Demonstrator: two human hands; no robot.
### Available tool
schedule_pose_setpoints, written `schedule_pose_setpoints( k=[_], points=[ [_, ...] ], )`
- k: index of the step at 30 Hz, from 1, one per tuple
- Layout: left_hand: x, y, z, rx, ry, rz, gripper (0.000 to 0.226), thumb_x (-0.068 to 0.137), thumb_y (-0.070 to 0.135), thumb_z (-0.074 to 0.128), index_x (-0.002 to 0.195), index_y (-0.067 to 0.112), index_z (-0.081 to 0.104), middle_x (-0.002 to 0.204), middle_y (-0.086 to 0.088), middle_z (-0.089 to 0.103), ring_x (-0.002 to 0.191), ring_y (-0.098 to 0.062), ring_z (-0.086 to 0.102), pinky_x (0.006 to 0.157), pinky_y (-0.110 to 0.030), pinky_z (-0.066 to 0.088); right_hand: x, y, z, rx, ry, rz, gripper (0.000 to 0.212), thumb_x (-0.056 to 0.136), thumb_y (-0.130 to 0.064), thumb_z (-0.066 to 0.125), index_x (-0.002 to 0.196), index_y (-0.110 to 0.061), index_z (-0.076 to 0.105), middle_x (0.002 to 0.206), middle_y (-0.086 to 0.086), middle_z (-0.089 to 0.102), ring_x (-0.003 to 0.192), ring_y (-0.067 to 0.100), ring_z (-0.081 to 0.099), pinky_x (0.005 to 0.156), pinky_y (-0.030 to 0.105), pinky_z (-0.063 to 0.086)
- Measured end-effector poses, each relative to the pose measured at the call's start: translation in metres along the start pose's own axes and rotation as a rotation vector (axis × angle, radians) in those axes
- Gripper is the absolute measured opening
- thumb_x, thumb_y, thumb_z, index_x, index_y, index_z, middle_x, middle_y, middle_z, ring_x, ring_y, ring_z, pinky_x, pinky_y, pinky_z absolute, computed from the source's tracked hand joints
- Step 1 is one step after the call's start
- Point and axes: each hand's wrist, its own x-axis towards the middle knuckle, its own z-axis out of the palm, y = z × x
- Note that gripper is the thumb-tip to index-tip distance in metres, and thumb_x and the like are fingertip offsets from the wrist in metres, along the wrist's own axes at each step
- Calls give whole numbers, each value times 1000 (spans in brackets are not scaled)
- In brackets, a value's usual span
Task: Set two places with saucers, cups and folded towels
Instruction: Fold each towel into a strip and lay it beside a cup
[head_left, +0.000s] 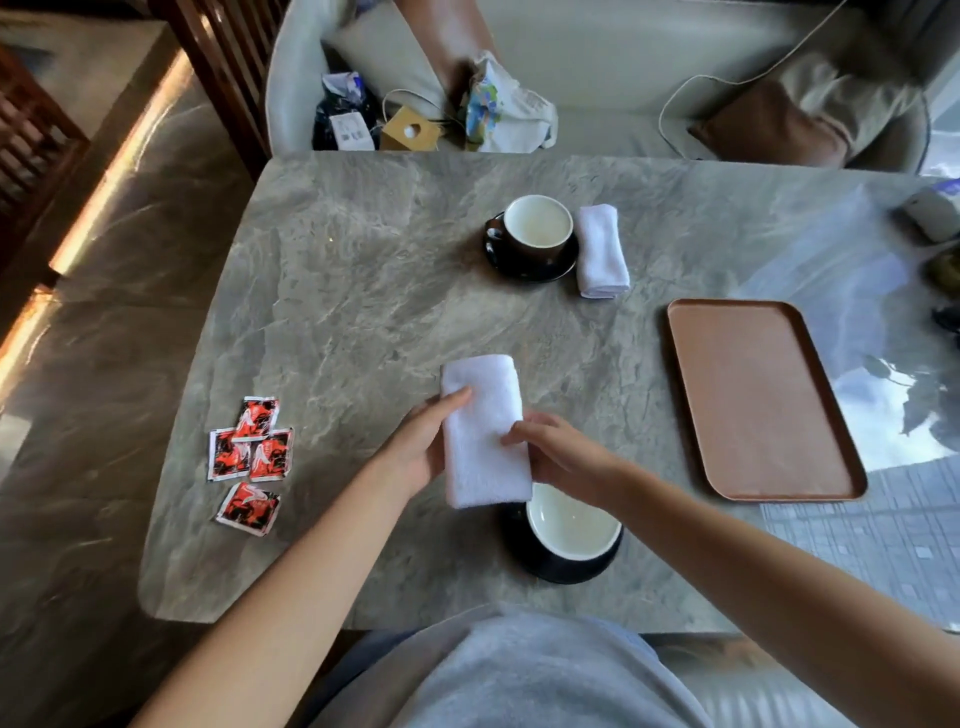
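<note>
The folded towel (485, 431) is at the near middle of the table (363, 286), held between both hands. Its near end hides a part of the near saucer (511, 527) and the rim of the near cup (571, 525). The left hand (415, 449) holds the left long edge, fingers on top, thumb hidden. The right hand (561, 457) pinches the right edge with curled fingers. I judge the towel to be light, soft and floppy. It may unfold if taken by one corner, so a hold on both long edges is better. The near cup looks fragile and should not be knocked.
</note>
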Motion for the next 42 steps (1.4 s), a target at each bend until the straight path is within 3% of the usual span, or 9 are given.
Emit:
schedule_pose_setpoints(
  k=[5, 9, 15, 18, 22, 26, 31, 39, 42],
  points=[
    [13, 7, 66, -57, 20, 54, 26, 88, 20, 61, 110, 8, 61, 97, -8, 66, 88, -20, 63, 80, -32, 51, -29, 4, -30, 87, 60, -205, 45, 81, -18, 68, 124, -8, 57, 112, 13, 67, 102, 26, 66, 85, 38, 55],
    [21, 5, 107, -8, -131, 30, 10, 89, 14, 57, 97, 10, 61, 93, -8, 65, 85, -19, 62, 82, -31, 50, -56, 11, -60, 95, 152, -249, 29, 82, -16, 69, 109, -10, 66, 99, 10, 72, 89, 22, 69, 73, 31, 57],
    [43, -9, 151, 142, -217, -43, 19, 92, 8, 52, 111, 8, 52, 93, -7, 60, 88, -19, 58, 84, -31, 48, -95, 35, -107, 124, 304, -259, 26, 80, -24, 67, 105, -16, 66, 91, 3, 68, 83, 15, 65, 74, 33, 56],
    [53, -23, 166, 323, -252, -77, 18, 92, 6, 51, 107, 14, 51, 90, -1, 59, 82, -13, 58, 76, -27, 49, -110, 54, -120, 116, 355, -269, 29, 80, -24, 69, 108, -19, 62, 93, 0, 67, 83, 13, 66, 69, 32, 57],
    [66, -42, 176, 632, -249, -128, 26, 90, 5, 53, 112, 19, 48, 87, 1, 56, 74, -9, 54, 67, -23, 44, -114, 88, -126, 79, 553, -170, 47, 76, -24, 73, 117, -17, 50, 107, 5, 58, 89, 14, 63, 67, 33, 59],
    [78, -59, 173, 1034, -227, -53, 40, 86, 8, 61, 125, 10, 50, 106, -6, 55, 84, -14, 51, 62, -20, 40, -112, 112, -127, 14, 612, -120, 47, 83, -11, 70, 120, -24, 44, 109, 0, 53, 91, 10, 59, 62, 32, 58],
    [84, -81, 178, 1311, -230, 44, 39, 83, 14, 62, 120, 11, 52, 124, -11, 56, 111, -26, 55, 97, -37, 45, -115, 122, -133, -226, 671, -112, 61, 82, -9, 70, 131, -15, 35, 104, -10, 52, 91, 11, 57, 78, 42, 55],
    [89, -96, 182, 1524, -220, 89, 37, 84, 25, 59, 120, 19, 51, 125, -5, 56, 113, -25, 52, 98, -39, 43, -116, 130, -135, -561, 762, -21, 58, 80, -28, 69, 121, -14, 32, 104, 0, 56, 86, 23, 61, 70, 39, 49],
    [88, -98, 183, 1667, -184, 113, 34, 84, 27, 54, 118, 24, 50, 122, -1, 57, 115, -24, 50, 99, -37, 32, -113, 131, -134, -692, 729, 43, 53, 81, -34, 67, 116, -14, 33, 92, 1, 57, 78, 26, 57, 60, 36, 42]
  ],
)
